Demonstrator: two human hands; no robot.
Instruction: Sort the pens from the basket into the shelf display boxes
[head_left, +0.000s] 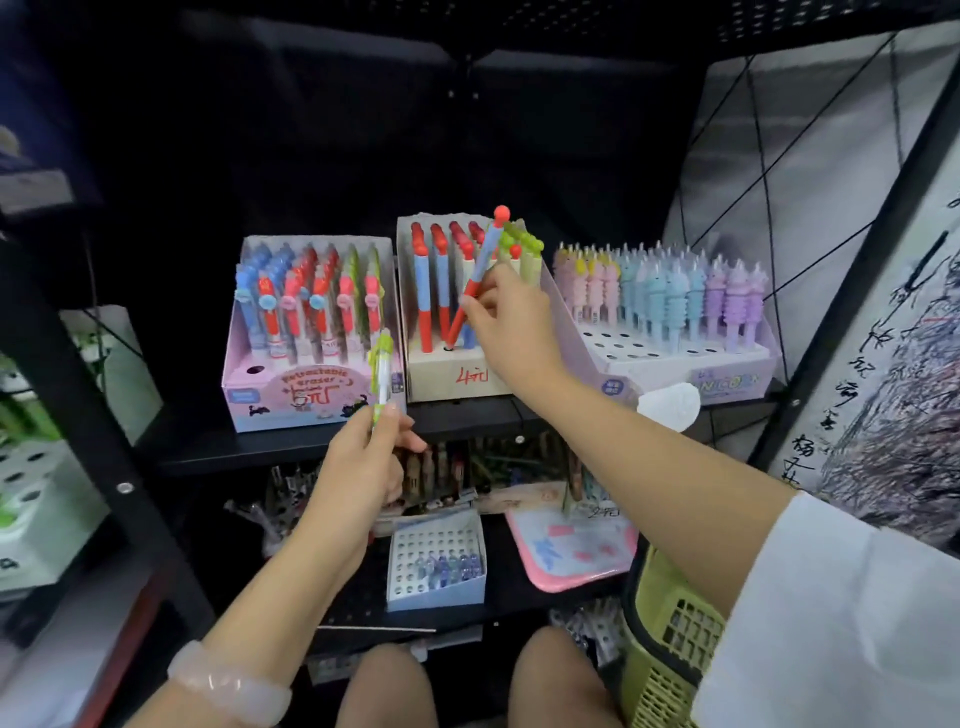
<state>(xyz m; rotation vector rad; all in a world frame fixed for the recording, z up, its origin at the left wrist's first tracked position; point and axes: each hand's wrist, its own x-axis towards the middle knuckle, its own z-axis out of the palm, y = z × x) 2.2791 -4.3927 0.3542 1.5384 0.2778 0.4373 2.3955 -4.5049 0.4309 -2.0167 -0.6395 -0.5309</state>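
We see the right hand (506, 306) pinching a red pen (475, 280), tilted so its tip meets a hole in the middle box (457, 376). The left hand (363, 467) grips a green pen (382, 382) upright, probably next. The basket (670, 639) waits lower right.

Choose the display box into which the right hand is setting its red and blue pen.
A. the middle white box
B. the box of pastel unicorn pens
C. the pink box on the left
A: the right hand tilts the red and blue pen into the middle white box.
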